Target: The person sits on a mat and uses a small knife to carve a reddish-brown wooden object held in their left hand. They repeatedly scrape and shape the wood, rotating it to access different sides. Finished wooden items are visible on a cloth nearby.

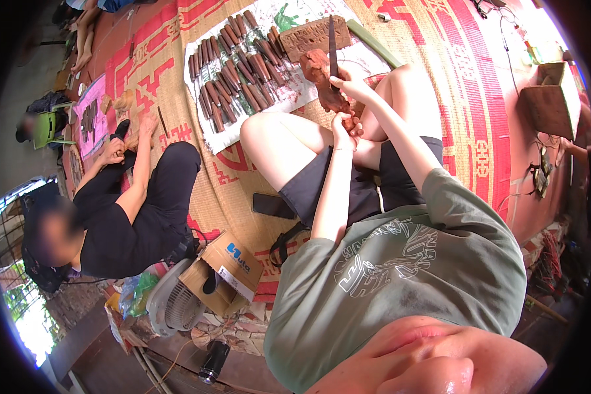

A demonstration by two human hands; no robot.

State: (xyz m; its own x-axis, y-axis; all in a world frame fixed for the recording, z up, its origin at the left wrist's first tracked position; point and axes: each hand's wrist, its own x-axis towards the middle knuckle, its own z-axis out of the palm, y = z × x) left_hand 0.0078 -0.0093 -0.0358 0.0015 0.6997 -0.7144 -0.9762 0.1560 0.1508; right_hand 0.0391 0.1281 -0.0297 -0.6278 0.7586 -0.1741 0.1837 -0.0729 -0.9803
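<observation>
Above my crossed legs, my left hand [344,130] is closed round the lower end of a knobbly reddish-brown carved wood piece [316,71]. My right hand [353,87] grips a long, dark, flat file [333,44], whose blade points away from me and lies against or just over the wood. The fingers of the right hand partly cover the file's lower end. Just beyond, a white cloth [207,136] bears several rows of wooden-handled carving tools [243,65]. At the cloth's far side lie a rough brown wooden block [312,36] and a green bar [373,43].
A red-and-tan woven mat [466,98] spreads under me. A phone [273,205] lies by my left thigh; behind it stand a cardboard box [224,269] and a grey fan [176,303]. At left a seated person in black [131,223] handles wood. A wooden box [550,102] is at right.
</observation>
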